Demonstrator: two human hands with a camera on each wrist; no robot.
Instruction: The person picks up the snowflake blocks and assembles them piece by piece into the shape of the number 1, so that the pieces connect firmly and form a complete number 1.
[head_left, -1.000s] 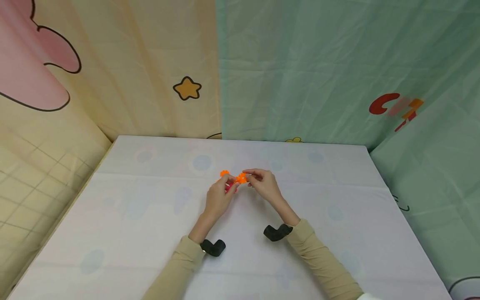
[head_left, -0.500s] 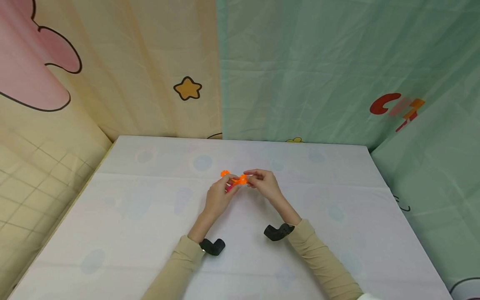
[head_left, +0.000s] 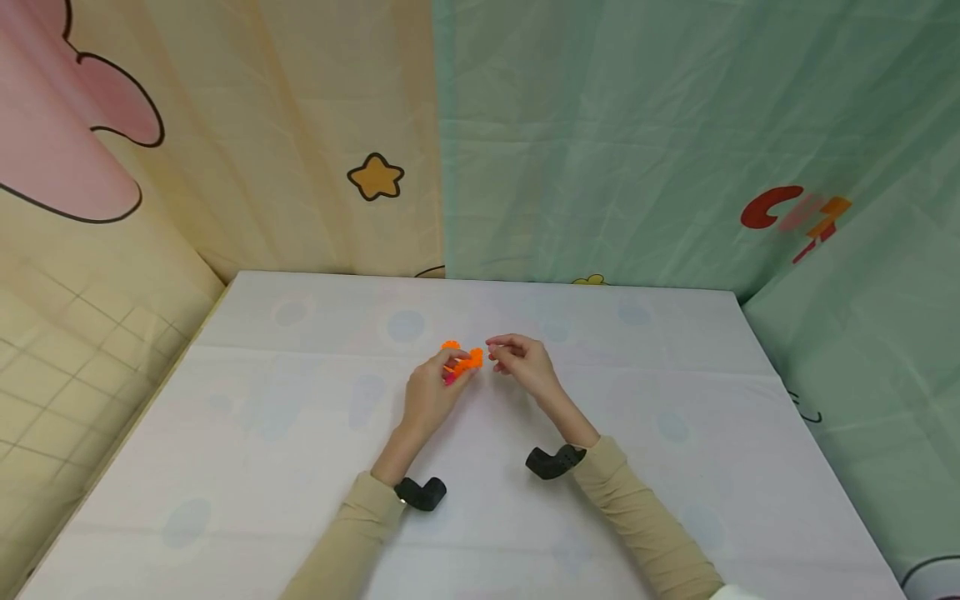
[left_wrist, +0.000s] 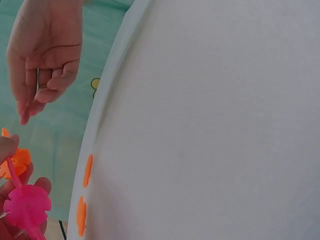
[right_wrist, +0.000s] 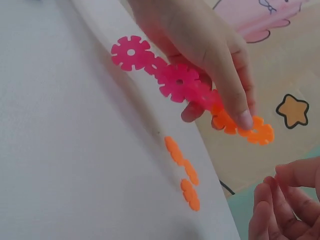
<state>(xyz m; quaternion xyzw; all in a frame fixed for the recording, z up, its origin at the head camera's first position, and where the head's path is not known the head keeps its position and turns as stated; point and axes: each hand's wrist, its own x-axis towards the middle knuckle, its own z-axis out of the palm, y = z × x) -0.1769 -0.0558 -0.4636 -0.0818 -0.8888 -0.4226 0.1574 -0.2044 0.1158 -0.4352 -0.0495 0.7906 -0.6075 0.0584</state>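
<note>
A chain of interlocking flower-shaped plastic discs, pink discs (right_wrist: 175, 90) at one end and orange discs (right_wrist: 261, 132) at the other, is gripped between the thumb and fingers of my left hand (head_left: 431, 392). Part of the chain hides behind the left thumb and fingers. The orange end points toward my right hand (head_left: 527, 367), a small gap away. In the right wrist view, the right hand's thumb and fingertips come together with nothing visible between them; the left wrist view shows its fingers loosely bent.
Several loose orange discs (right_wrist: 190, 194) lie on the white-covered table (head_left: 300, 483) near its far edge, just beyond the left hand. A printed curtain (head_left: 585, 150) hangs behind the table. Each wrist wears a black camera mount (head_left: 422, 494).
The right fingertips, earlier on the chain's orange end, are now apart from it. My left hand has shifted slightly left with the chain, which has turned a little.
</note>
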